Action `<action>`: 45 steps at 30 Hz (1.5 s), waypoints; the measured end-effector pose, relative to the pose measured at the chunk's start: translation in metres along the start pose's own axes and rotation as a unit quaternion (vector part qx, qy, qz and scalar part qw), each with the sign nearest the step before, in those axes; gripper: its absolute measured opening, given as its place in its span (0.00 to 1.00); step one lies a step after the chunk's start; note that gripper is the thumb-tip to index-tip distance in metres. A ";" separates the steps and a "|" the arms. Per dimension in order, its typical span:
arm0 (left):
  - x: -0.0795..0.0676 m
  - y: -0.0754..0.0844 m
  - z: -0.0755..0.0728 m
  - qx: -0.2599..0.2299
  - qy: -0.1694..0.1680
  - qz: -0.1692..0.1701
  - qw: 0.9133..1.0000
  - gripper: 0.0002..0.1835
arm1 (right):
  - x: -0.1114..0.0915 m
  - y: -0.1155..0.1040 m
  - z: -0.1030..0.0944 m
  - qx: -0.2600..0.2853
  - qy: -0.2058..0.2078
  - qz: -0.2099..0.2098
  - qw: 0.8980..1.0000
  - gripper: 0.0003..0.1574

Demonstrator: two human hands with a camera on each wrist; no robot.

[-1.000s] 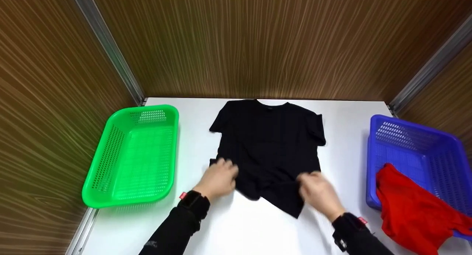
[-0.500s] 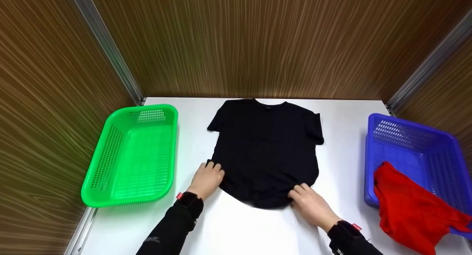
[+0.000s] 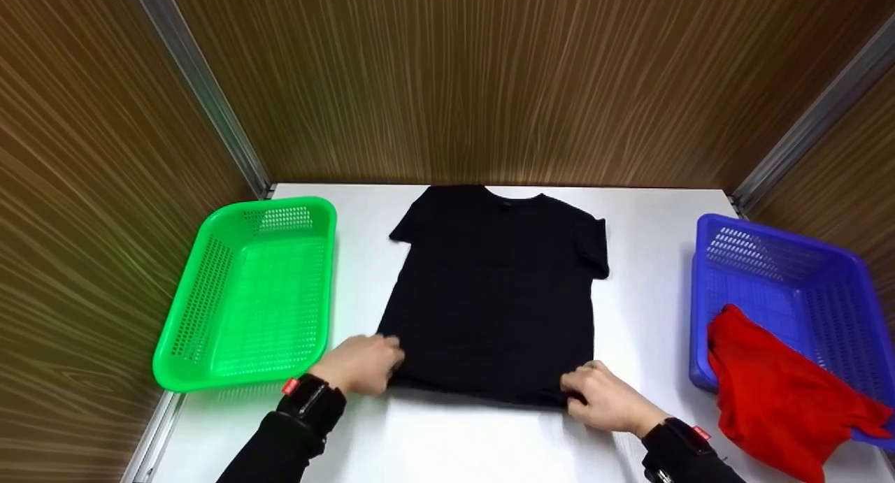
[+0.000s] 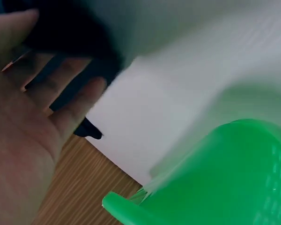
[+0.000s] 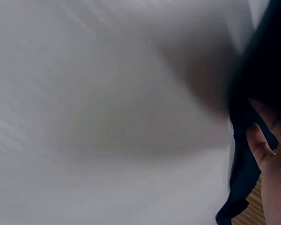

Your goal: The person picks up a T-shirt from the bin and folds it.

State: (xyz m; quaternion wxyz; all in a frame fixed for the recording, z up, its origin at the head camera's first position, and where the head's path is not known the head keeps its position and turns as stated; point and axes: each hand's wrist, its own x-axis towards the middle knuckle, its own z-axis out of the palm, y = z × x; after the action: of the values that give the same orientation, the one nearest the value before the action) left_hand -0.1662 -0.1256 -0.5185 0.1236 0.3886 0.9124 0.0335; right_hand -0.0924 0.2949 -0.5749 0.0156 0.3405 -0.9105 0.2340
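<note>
A black short-sleeved T-shirt lies spread on the white table, neckline towards the back wall, bottom hem towards me. My left hand grips the hem's left corner; the left wrist view shows dark cloth between thumb and fingers. At the hem's right corner, my right hand pinches the fabric with thumb and fingertips, as the right wrist view shows on the dark cloth. The sleeve on the right is partly folded over; the left one points outward.
A green perforated basket stands left, close to my left forearm. On the right, a blue basket has a red garment hanging over its near side. Wood-grain walls border the white table.
The bunched hem is now drawn out nearly straight. My left hand has moved left and towards me, the right one slightly right and towards me. Both baskets stay put.
</note>
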 end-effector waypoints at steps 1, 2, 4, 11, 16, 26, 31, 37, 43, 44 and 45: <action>-0.002 0.001 0.002 -0.006 -0.008 -0.008 1.000 0.02 | 0.001 -0.001 -0.002 0.014 -0.013 0.000 1.000 0.16; -0.002 0.003 0.005 -0.004 -0.006 -0.016 1.000 0.02 | 0.003 -0.003 -0.003 0.021 -0.012 0.001 1.000 0.19; -0.001 0.005 0.013 0.013 0.024 -0.023 0.999 0.05 | 0.007 -0.004 -0.002 0.015 0.012 0.010 1.000 0.19; 0.014 0.018 0.039 0.022 0.076 -0.039 0.996 0.22 | 0.018 0.009 0.009 -0.093 0.051 0.028 0.994 0.24; 0.022 0.015 0.040 0.011 0.053 -0.134 0.990 0.30 | 0.020 0.007 0.014 -0.146 -0.020 0.112 0.983 0.35; 0.045 0.035 0.044 0.064 0.129 -0.185 0.972 0.30 | 0.044 -0.038 0.042 -0.324 0.050 0.168 0.930 0.37; 0.051 0.069 0.054 -0.038 0.082 -0.182 0.979 0.41 | 0.057 -0.050 0.041 -0.294 0.068 0.157 0.940 0.28; 0.049 0.043 0.050 -0.015 0.018 -0.174 0.985 0.50 | 0.064 -0.041 0.017 -0.075 0.041 0.072 0.994 0.09; 0.050 0.010 0.027 0.098 0.048 -0.175 0.978 0.42 | 0.059 -0.005 0.002 -0.091 0.099 0.002 0.991 0.16; 0.051 0.008 0.027 0.119 0.060 -0.184 0.974 0.40 | 0.058 0.003 0.000 -0.110 0.104 0.004 0.989 0.20; 0.052 0.009 0.027 0.136 0.076 -0.194 0.969 0.37 | 0.056 0.010 -0.002 -0.127 0.102 0.013 0.986 0.24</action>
State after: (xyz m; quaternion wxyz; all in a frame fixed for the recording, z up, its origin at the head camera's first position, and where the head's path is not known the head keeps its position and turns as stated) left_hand -0.1878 -0.0836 -0.5537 0.0039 0.2139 0.9731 -0.0856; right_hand -0.1421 0.2676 -0.5665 0.1490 0.2982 -0.9308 0.1498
